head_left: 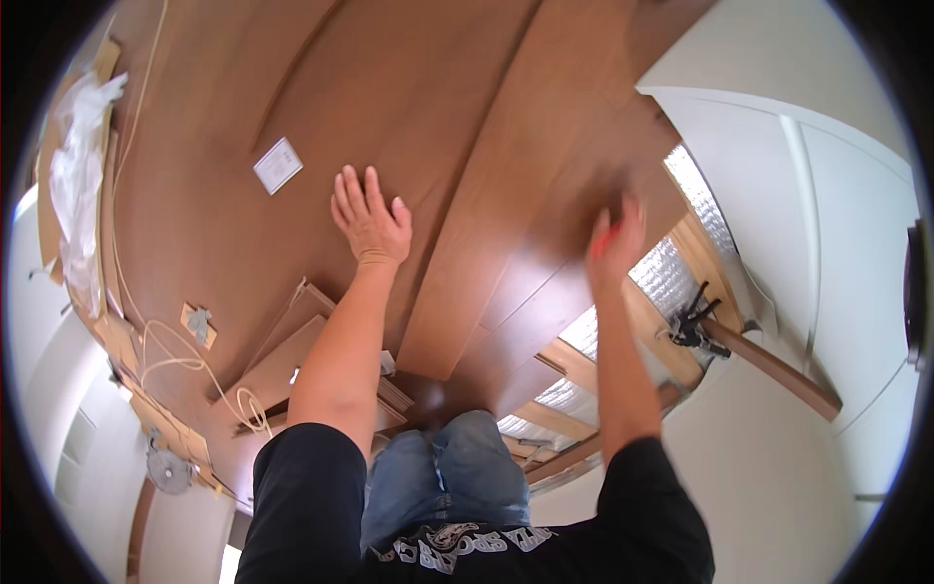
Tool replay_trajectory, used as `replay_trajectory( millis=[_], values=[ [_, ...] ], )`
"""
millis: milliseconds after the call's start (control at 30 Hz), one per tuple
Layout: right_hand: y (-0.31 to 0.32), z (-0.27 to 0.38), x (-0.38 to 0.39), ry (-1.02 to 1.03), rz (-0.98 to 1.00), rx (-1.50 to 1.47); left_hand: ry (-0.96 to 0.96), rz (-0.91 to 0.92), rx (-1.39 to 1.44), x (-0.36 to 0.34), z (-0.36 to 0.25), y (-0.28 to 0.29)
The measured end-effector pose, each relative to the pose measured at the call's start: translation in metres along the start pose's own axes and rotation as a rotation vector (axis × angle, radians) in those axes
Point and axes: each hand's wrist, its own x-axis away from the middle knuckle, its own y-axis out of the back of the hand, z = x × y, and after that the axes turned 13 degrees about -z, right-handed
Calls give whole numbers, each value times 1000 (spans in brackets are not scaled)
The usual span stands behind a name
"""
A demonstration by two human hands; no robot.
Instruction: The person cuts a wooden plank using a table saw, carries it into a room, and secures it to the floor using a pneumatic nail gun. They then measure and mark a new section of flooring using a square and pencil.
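The brown wood floor [214, 107] is the largest thing in view, spreading from 9 round to 1 o'clock. A white cabinet [856, 195] stands between 2 and 3 o'clock. A long plank [516, 185], lighter than the boards around it, runs from near the centre up toward 1 o'clock, between the two hands. From 2 to 5 o'clock lie bare wooden joists [650, 321] with silvery foil [666, 277] between them. Crumpled clear plastic [78, 175] lies between 9 and 10 o'clock, and a black clamp [693, 321] sits at 3 o'clock. The left hand [373, 219], at 10 o'clock, is palm down on the floor with fingers spread, just beside the plank. The right hand [623, 238], at 2 o'clock, is closed around a red object [605, 240]; both are blurred, so its kind cannot be told. A small white card [278, 165] lies at 10 o'clock, beyond the left hand.
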Motion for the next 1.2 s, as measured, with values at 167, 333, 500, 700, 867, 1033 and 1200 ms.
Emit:
replay_trajectory(
  millis=[167,333,500,700,867,1033,1200],
  values=[
    [-72,-2,-151,314,68,56,25,28,21,-10,-17,-2],
    [-83,-5,-141,353,13,107,49,41,19,-15,-11,6],
    [-82,-5,-138,344,55,140,78,67,36,-13,-7,9],
    [-82,-5,-148,347,107,153,86,123,66,-18,-7,10],
    [-81,-2,-144,315,192,204,116,154,40,-20,-8,13],
    [-74,-19,-154,317,177,222,176,253,218,-110,-59,23],
    [-83,-9,-153,309,193,169,-119,40,246,-289,-61,-28]
  ],
)
